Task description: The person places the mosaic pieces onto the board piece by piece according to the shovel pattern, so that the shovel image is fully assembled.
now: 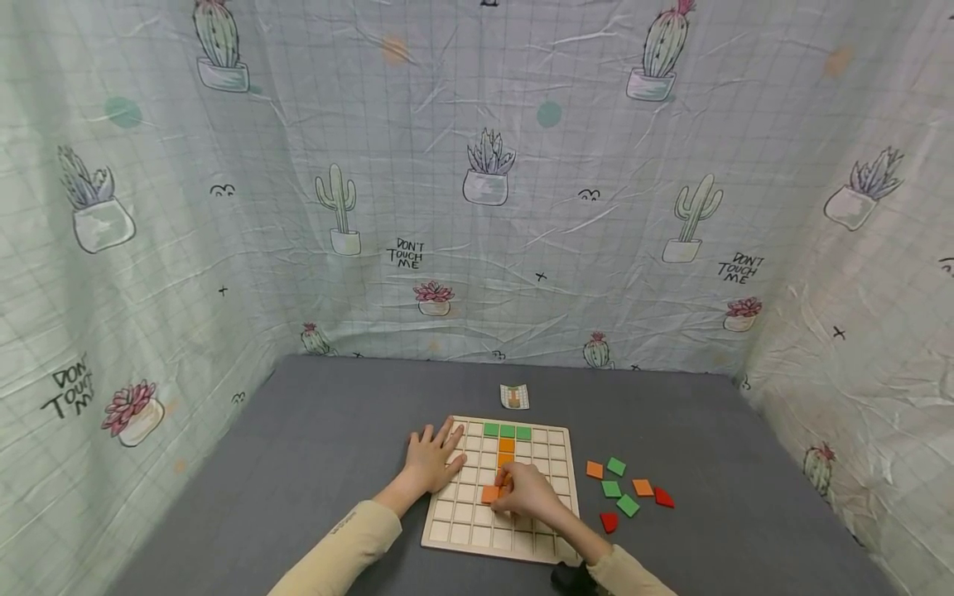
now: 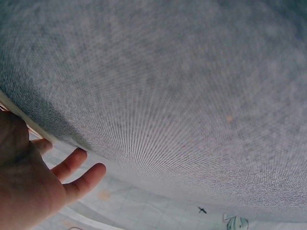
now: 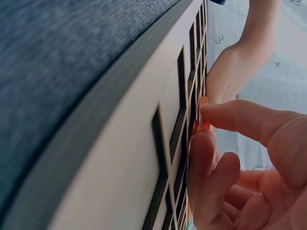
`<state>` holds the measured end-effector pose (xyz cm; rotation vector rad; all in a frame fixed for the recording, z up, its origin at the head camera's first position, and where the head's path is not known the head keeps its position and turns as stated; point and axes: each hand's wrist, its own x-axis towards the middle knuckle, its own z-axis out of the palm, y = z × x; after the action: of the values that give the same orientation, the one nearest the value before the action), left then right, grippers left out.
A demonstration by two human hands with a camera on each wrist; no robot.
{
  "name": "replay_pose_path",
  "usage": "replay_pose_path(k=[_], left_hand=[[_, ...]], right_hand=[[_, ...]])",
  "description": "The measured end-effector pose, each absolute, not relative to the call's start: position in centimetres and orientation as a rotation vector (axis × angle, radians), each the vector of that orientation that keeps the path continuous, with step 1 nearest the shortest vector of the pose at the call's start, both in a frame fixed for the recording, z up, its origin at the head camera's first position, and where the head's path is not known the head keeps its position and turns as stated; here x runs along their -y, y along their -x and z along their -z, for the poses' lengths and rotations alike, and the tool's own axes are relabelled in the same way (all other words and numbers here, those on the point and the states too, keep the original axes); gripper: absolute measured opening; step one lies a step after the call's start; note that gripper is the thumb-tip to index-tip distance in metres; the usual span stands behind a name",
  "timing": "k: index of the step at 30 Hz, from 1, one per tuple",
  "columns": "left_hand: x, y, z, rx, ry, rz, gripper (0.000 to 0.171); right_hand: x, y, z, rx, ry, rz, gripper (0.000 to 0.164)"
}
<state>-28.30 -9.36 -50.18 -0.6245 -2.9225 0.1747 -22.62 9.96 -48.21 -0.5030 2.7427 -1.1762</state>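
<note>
A pale wooden grid board [image 1: 462, 531] lies on the grey table. My left hand [image 1: 429, 460] rests on its upper left edge with fingers spread, and the left wrist view shows those fingers [image 2: 85, 182] stretched out. Over the middle of the board, my right hand [image 1: 527, 490] pinches an orange square tile [image 3: 204, 114] between thumb and fingers, close to the grid. Another orange tile [image 1: 489, 494] shows just left of the fingertips. Three green tiles [image 1: 508, 431] fill neighbouring cells near the top, and orange tiles [image 1: 507, 445] run down below the middle one, partly hidden by the right hand.
Right of the board lie loose green tiles [image 1: 611, 489], orange tiles [image 1: 643, 487] and two red pieces [image 1: 664, 497] with a curved side. A small printed card [image 1: 514, 397] lies beyond the board. A cactus-print curtain [image 1: 477, 273] encloses the table's back and sides.
</note>
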Motion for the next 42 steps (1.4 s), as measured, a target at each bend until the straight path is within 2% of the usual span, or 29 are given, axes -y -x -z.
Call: replay_pose_path(k=[11,26,33,42], left_hand=[[9.3,28.1,50.1,2.928,0.624,-0.172,0.055],[9.4,28.1,49.9,2.943,0.63,-0.154,0.055],[9.3,28.0,49.9,2.934,0.634,-0.147,0.055],[9.3,28.0,49.8,2.932,0.632,-0.125,0.054]], right_hand=[[-9.5,22.8,48.4,-2.797,0.479,1.085,0.02],[-10.2,23.1,48.2,-2.69,0.476,1.247,0.016],[-10.1,23.4,48.0,-2.624,0.402,1.299,0.01],[-9.7,23.9,48.0,-2.609,0.316,1.295,0.011]])
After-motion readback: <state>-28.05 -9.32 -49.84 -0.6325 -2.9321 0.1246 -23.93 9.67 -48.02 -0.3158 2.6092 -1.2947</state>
